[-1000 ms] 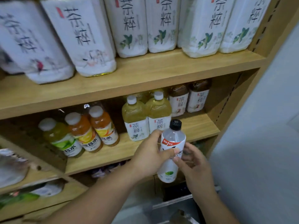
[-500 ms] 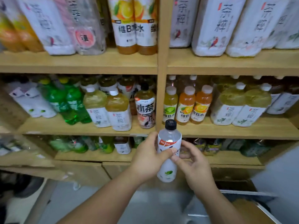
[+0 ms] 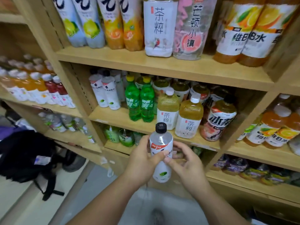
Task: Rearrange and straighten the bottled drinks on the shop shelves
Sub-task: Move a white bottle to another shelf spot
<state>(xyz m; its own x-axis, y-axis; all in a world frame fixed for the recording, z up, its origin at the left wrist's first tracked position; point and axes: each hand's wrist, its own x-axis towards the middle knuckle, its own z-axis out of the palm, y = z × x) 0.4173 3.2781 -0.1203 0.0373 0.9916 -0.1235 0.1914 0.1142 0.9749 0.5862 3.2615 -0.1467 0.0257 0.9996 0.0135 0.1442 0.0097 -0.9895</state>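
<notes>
Both forearms bare, angled up and inward from below, wrists roughly straight. Left hand [image 3: 139, 161] grips the bottle [image 3: 159, 142] from its left side, thumb laid across the front. Right hand [image 3: 186, 166] is opposite: thumb tip on the front beside the left thumb, fingers curled round the right side, probably touching it, though contact is partly hidden.

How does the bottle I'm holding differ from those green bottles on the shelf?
The held bottle is clear with a black cap; the green bottles have yellow caps. The held bottle is gripped by the left hand and right hand, off the shelf; the green bottles stand on it. Both kinds are capped and upright.
</notes>
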